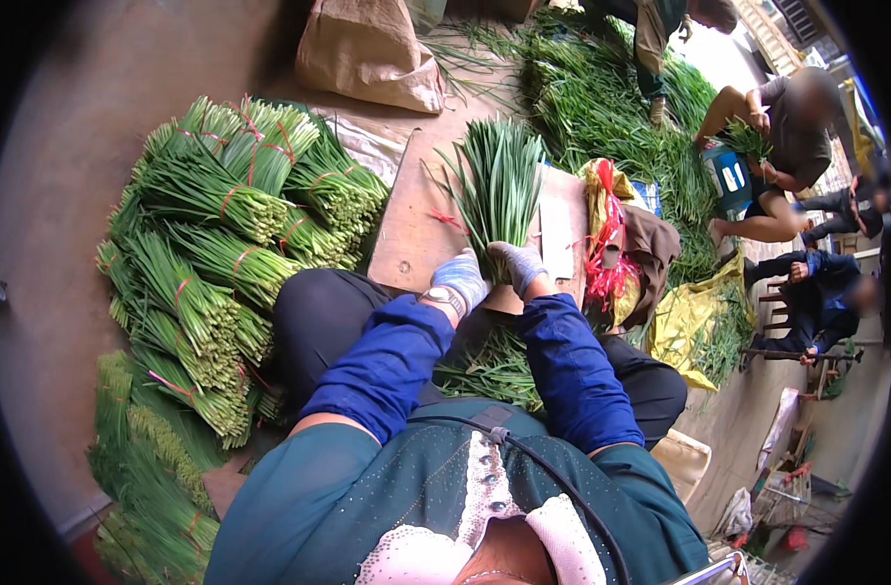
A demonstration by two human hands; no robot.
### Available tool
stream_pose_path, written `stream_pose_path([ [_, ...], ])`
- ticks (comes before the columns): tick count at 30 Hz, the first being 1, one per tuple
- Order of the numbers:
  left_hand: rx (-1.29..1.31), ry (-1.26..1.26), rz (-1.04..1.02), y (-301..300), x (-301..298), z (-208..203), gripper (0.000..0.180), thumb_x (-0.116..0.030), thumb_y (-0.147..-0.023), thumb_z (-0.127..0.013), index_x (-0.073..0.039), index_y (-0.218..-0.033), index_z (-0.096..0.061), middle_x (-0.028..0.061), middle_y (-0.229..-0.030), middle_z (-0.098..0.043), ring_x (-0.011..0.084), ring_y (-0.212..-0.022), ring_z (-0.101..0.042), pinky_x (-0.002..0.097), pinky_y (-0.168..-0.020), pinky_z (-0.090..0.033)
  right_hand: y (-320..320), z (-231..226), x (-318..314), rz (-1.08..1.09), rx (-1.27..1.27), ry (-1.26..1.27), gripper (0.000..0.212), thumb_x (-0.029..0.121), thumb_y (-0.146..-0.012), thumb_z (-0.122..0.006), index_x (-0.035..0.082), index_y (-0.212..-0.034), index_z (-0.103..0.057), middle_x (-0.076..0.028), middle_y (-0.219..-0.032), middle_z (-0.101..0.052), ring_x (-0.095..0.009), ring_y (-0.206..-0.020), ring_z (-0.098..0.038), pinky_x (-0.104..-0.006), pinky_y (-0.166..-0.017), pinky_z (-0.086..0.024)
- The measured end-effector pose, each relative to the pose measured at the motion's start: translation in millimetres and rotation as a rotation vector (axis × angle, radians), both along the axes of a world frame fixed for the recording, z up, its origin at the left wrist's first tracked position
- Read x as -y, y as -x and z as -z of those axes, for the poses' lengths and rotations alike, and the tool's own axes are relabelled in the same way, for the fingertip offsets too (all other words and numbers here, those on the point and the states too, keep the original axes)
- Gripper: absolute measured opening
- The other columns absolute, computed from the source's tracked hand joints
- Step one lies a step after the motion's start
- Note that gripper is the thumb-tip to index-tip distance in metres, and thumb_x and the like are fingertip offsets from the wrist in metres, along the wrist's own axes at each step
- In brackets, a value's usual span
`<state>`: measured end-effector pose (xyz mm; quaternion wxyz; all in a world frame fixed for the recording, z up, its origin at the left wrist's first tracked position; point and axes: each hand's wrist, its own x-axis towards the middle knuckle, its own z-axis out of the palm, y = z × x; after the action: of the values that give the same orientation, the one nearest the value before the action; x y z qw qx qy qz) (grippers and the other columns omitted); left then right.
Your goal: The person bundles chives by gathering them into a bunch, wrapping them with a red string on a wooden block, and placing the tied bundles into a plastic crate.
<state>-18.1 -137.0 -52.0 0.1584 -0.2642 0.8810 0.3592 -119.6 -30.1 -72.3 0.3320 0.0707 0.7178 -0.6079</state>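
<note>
A bunch of garlic chives (499, 185) stands in front of me over a wooden board (406, 229), its leaf tips pointing away. My left hand (462, 278), in a pale glove, closes on the lower left of the bunch. On the other side of the same base, my gloved right hand (520, 264) is closed too, its thumb toward the left one. The stem ends are mostly hidden by my hands. A red tie (447, 219) lies on the board left of the bunch. Loose chives (494, 369) lie below the board, between my legs.
Tied chive bundles (221, 244) are piled at my left. Red strips (611, 249) hang beside a brown cloth (650, 255) at the board's right. A loose leaf heap (601, 107) spreads at far right, where a seated person (787, 146) holds leaves. A sack (368, 54) stands behind.
</note>
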Motion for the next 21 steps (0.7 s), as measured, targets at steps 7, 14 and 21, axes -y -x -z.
stream_pose_path([
  [7, -0.005, 0.036, -0.077, 7, -1, 10, 0.044, -0.028, -0.082, -0.063, -0.001, -0.116, -0.056, 0.0259, -0.105, -0.066, 0.0410, -0.101, -0.063, 0.0466, -0.087, -0.051, 7, -5, -1, -0.137, 0.000, -0.192, 0.041, 0.017, -0.075, -0.076, -0.001, -0.108, -0.061, -0.012, -0.085, -0.068, -0.023, -0.064, -0.065, -0.0346, -0.059, -0.054],
  [14, -0.097, 0.004, -0.052, 8, 2, 25, 0.037, -0.017, -0.087, -0.050, -0.003, -0.121, -0.055, 0.0260, -0.110, -0.063, 0.0410, -0.105, -0.061, 0.0483, -0.090, -0.049, -14, -22, 3, -0.178, -0.021, -0.140, 0.029, 0.026, -0.076, -0.077, 0.000, -0.087, -0.068, -0.008, -0.067, -0.066, -0.019, -0.052, -0.060, -0.0301, -0.048, -0.047],
  [21, -0.257, -0.141, -0.020, 28, 31, 18, 0.053, -0.045, -0.094, -0.046, 0.004, -0.110, -0.060, 0.0304, -0.115, -0.061, 0.0459, -0.108, -0.057, 0.0477, -0.093, -0.046, -1, -18, 11, -0.434, -0.103, -0.511, 0.063, 0.056, -0.083, -0.062, -0.006, -0.092, -0.063, -0.018, -0.073, -0.067, -0.031, -0.063, -0.069, -0.0433, -0.052, -0.057],
])
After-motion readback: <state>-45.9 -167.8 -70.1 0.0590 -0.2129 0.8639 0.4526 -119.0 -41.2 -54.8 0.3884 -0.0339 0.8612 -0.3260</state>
